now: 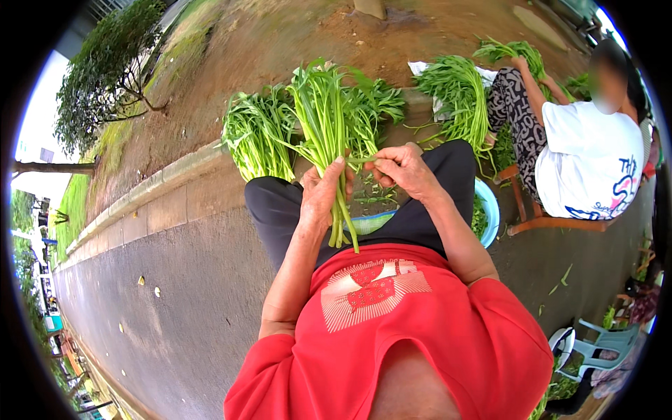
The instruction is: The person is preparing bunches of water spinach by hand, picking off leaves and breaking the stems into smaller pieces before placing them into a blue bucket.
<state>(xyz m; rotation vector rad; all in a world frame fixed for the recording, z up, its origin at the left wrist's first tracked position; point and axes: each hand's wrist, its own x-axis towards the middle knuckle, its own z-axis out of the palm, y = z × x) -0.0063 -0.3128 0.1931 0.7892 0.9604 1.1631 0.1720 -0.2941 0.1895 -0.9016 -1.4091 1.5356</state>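
Note:
My left hand (320, 190) is wrapped round a bunch of long-stemmed leafy greens (323, 126) that look like water spinach. The leaves point away from me, and the cut stem ends hang below the fist over my lap. Just right of it, my right hand (409, 171) pinches a thin green stem (360, 160) between thumb and finger; its far end reaches the bunch. Behind the held bunch stand a pile of greens (259, 133) on the left and another pile of greens (378, 105) on the right.
Beside my right knee stands a light blue basin (488, 210) with green scraps. A person (588, 140) sits on a wooden chair (556, 225) at the right, handling greens by a large heap (455, 91). A curb (157, 183) runs along the left; a plastic chair (605, 346) stands lower right.

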